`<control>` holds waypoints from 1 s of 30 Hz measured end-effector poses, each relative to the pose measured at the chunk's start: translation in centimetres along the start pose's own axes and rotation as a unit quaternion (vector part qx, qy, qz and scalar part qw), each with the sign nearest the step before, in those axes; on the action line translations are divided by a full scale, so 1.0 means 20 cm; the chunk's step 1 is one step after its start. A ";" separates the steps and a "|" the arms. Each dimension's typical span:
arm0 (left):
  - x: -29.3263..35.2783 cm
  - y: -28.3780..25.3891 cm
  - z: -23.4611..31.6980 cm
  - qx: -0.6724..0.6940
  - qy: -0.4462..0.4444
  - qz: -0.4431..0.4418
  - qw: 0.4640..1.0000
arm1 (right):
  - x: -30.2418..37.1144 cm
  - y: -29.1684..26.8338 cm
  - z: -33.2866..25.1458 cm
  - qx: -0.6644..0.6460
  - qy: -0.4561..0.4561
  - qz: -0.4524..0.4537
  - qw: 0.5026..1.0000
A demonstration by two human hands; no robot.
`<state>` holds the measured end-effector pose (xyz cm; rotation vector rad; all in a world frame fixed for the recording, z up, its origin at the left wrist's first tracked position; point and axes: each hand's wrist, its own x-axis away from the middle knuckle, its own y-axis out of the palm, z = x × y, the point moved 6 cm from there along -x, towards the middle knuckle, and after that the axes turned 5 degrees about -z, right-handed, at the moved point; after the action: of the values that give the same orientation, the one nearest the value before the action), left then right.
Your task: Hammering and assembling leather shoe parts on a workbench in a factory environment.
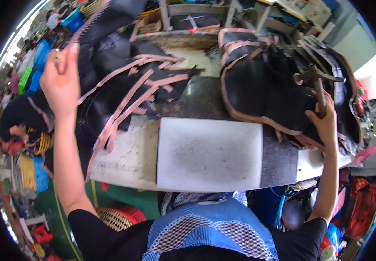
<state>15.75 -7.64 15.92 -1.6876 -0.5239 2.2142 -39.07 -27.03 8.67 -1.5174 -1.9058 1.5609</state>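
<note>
My left hand (62,82) is raised at the left, fingers pinched on the pink notched edge of a black leather piece (122,15). That piece hangs over a loose pile of black leather pieces (109,54) with pink edging strips (129,106). At the right, my right hand (326,119) is closed round the handle of a hammer (318,80), its metal head pointing away from me. The hammer is over a stack of black leather pieces (262,87) with pink borders. Between the two piles a white rectangular board (209,154) lies flat on the worktable.
The worktable's pale front edge (131,180) runs close to my blue apron (209,230). Below at the left stands a woven basket (112,219) with a red rim. Another person (22,115) bends at the far left, near blue and green crates (25,80).
</note>
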 end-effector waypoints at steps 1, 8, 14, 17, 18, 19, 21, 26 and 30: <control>0.09 0.00 0.21 -0.012 0.010 -0.051 0.999 | 0.00 0.00 0.06 0.063 0.031 -0.021 0.997; 1.24 -0.02 0.85 0.128 0.212 -0.408 0.879 | -0.23 0.04 0.08 0.151 -0.024 0.024 0.988; 1.11 -0.02 0.71 0.283 -0.016 -0.502 0.817 | 0.00 -0.06 -0.26 -0.034 -0.089 0.107 0.990; 0.91 0.04 0.56 0.268 -0.006 -0.404 0.875 | 0.23 -0.02 -0.55 -0.256 -0.031 -0.123 0.958; 0.85 0.04 0.53 0.251 -0.052 -0.377 0.890 | 0.32 0.03 -0.61 -0.314 0.008 -0.164 0.935; 0.83 0.06 0.49 0.257 -0.093 -0.396 0.876 | 0.37 0.07 -0.66 -0.260 -0.006 -0.170 0.950; 0.86 0.12 0.43 0.361 -0.162 -0.425 0.814 | 0.39 0.23 -0.86 -0.201 0.042 -0.258 0.944; 1.17 0.28 0.46 0.512 -0.239 -0.470 0.678 | 0.51 0.54 -0.87 -0.171 0.017 -0.382 0.908; 1.21 0.33 0.45 0.499 -0.211 -0.461 0.703 | 0.57 0.63 -0.82 -0.123 0.002 -0.351 0.928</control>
<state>0.69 -3.49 -5.71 -0.1986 -0.1026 1.5195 -25.26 -9.93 0.16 -0.7380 -2.3401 1.0188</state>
